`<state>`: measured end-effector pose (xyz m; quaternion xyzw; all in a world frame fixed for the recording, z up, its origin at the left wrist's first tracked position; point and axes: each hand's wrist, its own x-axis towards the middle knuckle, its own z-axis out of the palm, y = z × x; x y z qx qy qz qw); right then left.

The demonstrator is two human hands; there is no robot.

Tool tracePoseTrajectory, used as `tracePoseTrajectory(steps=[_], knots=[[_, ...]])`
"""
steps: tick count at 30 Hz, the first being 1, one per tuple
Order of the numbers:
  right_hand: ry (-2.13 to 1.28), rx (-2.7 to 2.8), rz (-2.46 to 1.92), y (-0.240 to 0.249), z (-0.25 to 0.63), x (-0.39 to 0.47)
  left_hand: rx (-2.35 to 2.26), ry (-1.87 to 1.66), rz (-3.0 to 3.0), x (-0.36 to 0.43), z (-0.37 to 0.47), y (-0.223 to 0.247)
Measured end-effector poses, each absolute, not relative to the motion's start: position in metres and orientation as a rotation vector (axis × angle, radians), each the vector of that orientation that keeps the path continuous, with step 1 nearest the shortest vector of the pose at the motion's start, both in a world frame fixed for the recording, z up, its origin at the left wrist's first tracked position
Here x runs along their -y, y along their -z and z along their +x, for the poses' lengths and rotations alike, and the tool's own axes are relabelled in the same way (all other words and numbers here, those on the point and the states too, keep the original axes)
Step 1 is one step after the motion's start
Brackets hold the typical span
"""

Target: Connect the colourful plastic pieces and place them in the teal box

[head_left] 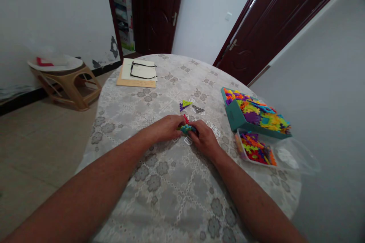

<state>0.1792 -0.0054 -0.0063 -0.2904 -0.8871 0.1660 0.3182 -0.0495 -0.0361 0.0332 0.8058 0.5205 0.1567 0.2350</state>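
Between both hands is a small assembly of toothed plastic building pieces (186, 128), mostly blue-green. My left hand (171, 127) is closed on its left side, and my right hand (204, 136) grips its right side. A red toothed piece (186, 119) rises just behind the blue-green part; whether it is joined to it I cannot tell. Just beyond the hands, a yellow-green and purple piece pair (185, 104) lies on the tablecloth. Beside that pair sits a dark grey toothed piece (197, 109). Fingertips are partly hidden behind the assembly.
A teal box (238, 115) heaped with colourful pieces stands at the right. In front of it is a clear plastic container (242, 152) with more pieces, its lid (302, 157) alongside. Black-framed glasses (142, 77) rest on papers (122, 79) at the far left. A stool (68, 83) stands beyond.
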Motion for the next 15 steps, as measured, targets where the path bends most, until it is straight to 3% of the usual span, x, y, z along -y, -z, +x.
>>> tracePoseTrajectory(steps=[8,15], knots=[[-0.398,2.249,-0.844,-0.004,0.18,-0.002,-1.579,-0.398,2.261,0.036,-0.06,-0.035],[-0.253,2.527,-0.982,-0.006,0.161,-0.032,-1.652,-0.384,2.243,0.033,-0.065,-0.03]])
